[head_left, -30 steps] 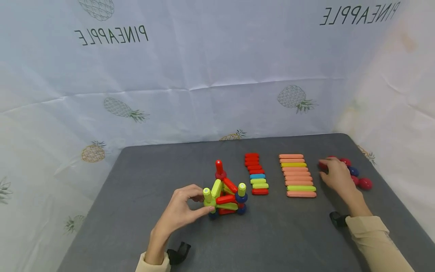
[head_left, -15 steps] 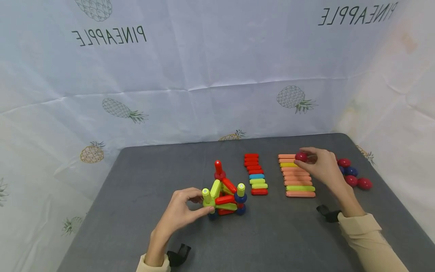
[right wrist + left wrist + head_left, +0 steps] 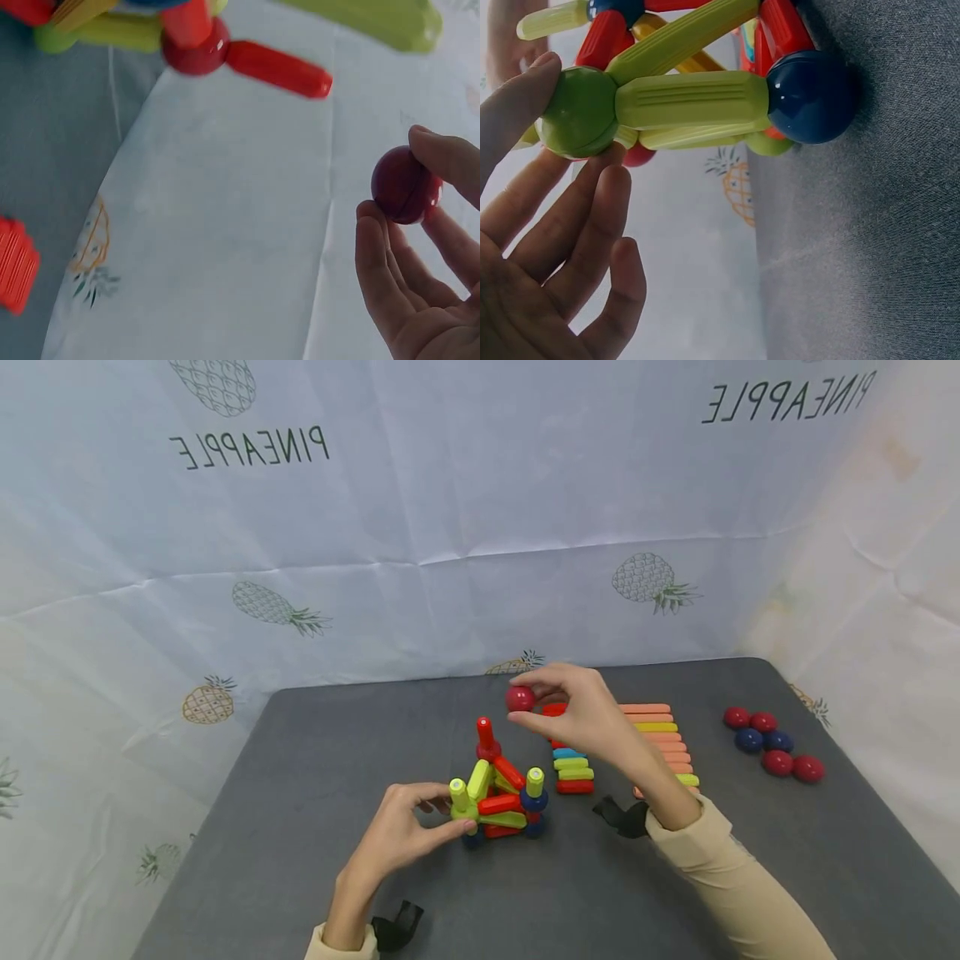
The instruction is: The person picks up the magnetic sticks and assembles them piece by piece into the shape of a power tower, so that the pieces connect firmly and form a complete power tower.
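Observation:
A frame of coloured sticks and balls (image 3: 500, 803) stands on the dark table, with three sticks pointing up from its top corners. My left hand (image 3: 411, 827) pinches the green ball (image 3: 581, 112) at the frame's left top corner between thumb and fingers. Below that ball, a yellow-green stick (image 3: 694, 101) runs to a dark blue ball (image 3: 812, 96) on the table. My right hand (image 3: 581, 706) holds a loose red ball (image 3: 521, 698) at its fingertips, in the air just above and right of the upright red stick (image 3: 484, 731) at the frame's back corner.
Right of the frame lies a column of short red, blue and green sticks (image 3: 574, 774), partly behind my right hand. Farther right is a column of longer, mostly orange sticks (image 3: 645, 709), partly covered by my forearm. Several red and blue balls (image 3: 777, 763) lie near the table's right edge.
My right hand has picked up a red ball from the group on the right and carried it left, over the sticks, to beside the frame. The left hand keeps its hold.

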Motion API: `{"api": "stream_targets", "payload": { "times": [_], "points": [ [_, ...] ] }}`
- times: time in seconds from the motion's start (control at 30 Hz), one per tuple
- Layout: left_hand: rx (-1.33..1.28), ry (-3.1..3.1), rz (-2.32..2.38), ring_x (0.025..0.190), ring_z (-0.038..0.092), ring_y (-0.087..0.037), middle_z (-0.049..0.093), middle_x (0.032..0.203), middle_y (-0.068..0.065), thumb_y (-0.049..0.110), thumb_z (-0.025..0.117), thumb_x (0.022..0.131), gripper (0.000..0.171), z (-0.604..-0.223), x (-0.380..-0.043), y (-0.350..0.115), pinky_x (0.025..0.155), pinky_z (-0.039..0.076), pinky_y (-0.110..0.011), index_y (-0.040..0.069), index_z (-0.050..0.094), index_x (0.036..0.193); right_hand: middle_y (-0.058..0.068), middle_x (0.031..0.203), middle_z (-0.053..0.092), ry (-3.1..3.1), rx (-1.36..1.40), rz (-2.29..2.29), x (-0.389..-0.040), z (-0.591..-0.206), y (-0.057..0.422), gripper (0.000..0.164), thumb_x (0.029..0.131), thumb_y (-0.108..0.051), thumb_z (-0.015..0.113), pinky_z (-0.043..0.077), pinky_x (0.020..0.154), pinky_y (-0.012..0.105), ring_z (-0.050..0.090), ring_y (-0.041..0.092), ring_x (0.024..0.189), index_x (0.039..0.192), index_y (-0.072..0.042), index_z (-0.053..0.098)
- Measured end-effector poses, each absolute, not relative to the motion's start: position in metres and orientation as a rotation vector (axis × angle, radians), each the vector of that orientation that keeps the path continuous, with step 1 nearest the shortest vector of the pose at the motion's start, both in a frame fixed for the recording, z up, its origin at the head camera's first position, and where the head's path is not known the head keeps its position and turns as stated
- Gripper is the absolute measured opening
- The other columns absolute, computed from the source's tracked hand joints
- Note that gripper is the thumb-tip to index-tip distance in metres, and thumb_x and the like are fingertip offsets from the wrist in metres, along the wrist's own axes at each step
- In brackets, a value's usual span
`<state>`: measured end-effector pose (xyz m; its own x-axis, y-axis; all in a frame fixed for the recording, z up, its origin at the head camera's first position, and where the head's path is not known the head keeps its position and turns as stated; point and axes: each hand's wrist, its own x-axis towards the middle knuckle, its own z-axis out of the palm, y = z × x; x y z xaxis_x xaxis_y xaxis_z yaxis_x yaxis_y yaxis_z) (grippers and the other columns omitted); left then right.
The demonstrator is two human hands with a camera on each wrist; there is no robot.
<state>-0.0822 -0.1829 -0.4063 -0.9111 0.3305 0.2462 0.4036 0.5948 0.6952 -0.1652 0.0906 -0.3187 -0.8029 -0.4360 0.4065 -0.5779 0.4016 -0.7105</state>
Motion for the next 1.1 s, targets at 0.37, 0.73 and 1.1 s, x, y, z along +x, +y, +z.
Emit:
{"api": "stream_targets", "payload": {
  "times": [0.37,0.73,1.1],
  "points": [
    [-0.61,-2.746,-1.227,0.076,0.068,-0.003,0.078,0.088,0.007,0.03,0.085,0.084,0.022,-0.406,-0.082,-0.182,0.071,0.058,-0.028,0.018,0.078,0.1,0.015,0.12,0.073,-2.594,1.136,1.354,-0.177,-0.317,0.052,0.041,0.086,-0.006,0.081,0.061,0.091,0.038,0.076,0.025,0.101,0.126,0.0,0.07],
    [-0.61,-2.759,-1.236,0.077,0.071,-0.013,0.078,0.087,0.006,0.034,0.084,0.085,0.025,-0.407,-0.083,-0.183,0.072,0.059,-0.036,0.016,0.078,0.102,0.015,0.121,0.072,-2.646,1.136,1.375,-0.177,-0.324,0.05,0.041,0.087,-0.007,0.08,0.062,0.087,0.035,0.076,0.025,0.098,0.126,-0.002,0.07],
    [-0.615,-2.762,-1.23,0.076,0.068,-0.003,0.078,0.088,0.006,0.034,0.083,0.086,0.024,-0.407,-0.082,-0.183,0.071,0.058,-0.03,0.017,0.077,0.101,0.014,0.13,0.069,-2.632,1.138,1.318,-0.173,-0.319,0.058,0.049,0.086,-0.011,0.082,0.06,0.093,0.041,0.074,0.027,0.105,0.131,-0.004,0.067]
  ]
}}
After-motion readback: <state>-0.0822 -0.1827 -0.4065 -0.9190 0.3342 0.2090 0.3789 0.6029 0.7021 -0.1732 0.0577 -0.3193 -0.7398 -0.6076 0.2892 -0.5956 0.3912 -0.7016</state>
